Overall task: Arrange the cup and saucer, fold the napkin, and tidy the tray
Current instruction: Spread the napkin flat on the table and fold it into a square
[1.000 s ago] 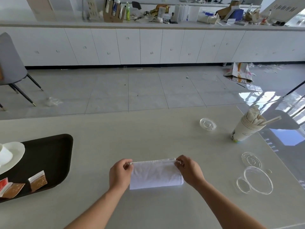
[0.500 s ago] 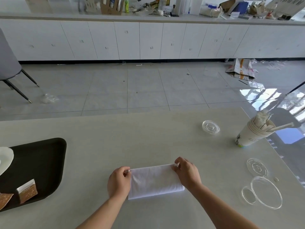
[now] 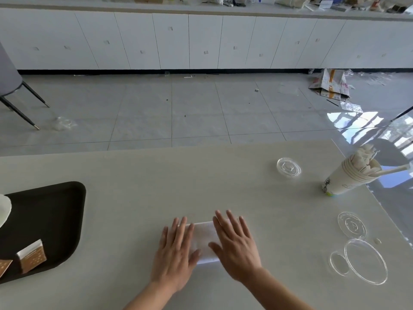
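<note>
A folded white napkin lies flat on the pale table near the front edge. My left hand rests palm down on its left part, fingers spread. My right hand lies flat on its right part, also with fingers apart. Only the middle strip of the napkin shows between them. At the far left sits a dark tray holding the white saucer, cut off by the frame edge, and two brown-and-white sachets. The cup is out of view.
A stack of paper cups with straws and sticks stands at the right. Clear plastic lids lie near it, with more lids at the front right. The table's right edge runs close by them. A chair stands on the floor far left.
Both hands let go of the napkin's far corners and now lie flat on top of it. The view has shifted right, so less of the tray and saucer shows.
</note>
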A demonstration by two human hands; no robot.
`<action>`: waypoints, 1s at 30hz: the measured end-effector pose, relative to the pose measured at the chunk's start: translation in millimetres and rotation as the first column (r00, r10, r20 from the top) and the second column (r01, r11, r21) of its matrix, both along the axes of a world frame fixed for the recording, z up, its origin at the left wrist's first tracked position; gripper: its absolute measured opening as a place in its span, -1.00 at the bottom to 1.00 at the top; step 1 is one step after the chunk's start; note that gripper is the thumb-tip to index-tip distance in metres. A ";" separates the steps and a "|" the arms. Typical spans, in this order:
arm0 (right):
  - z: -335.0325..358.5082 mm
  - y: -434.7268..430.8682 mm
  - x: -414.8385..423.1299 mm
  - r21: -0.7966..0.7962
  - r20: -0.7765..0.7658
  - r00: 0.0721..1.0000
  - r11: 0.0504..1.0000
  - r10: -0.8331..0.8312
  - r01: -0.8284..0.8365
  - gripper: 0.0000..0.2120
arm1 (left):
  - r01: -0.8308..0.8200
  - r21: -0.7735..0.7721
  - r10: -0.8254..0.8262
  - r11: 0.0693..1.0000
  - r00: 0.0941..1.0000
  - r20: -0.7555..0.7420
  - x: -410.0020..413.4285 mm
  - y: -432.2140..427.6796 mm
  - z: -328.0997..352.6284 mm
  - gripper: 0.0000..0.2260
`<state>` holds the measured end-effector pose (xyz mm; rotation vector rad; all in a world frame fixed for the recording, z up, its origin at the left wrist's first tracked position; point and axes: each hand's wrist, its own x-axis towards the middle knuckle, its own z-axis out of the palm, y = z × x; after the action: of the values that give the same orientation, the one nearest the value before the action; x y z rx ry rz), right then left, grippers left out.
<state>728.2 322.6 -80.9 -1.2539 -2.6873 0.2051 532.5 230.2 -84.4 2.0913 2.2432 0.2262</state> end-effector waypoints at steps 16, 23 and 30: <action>-2.2 -4.4 22.6 -0.110 0.111 0.985 0.983 -0.133 0.145 -0.32 | -0.362 -0.032 0.363 0.931 0.919 0.152 3.9 -18.6 17.3 -0.43; -12.4 -4.3 32.5 -0.197 0.229 0.964 0.963 -0.137 0.183 -0.26 | -0.485 -0.290 0.532 0.825 0.840 0.108 8.5 -5.8 36.7 -0.54; -15.3 -2.4 33.5 -0.205 0.209 0.970 0.964 -0.128 0.171 -0.25 | -0.624 -0.484 0.781 0.613 0.388 0.490 4.9 5.0 44.3 -0.58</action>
<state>761.7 320.2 -96.2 -1.6150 -2.7741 0.3908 537.4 235.2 -40.1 0.5793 2.3222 0.6132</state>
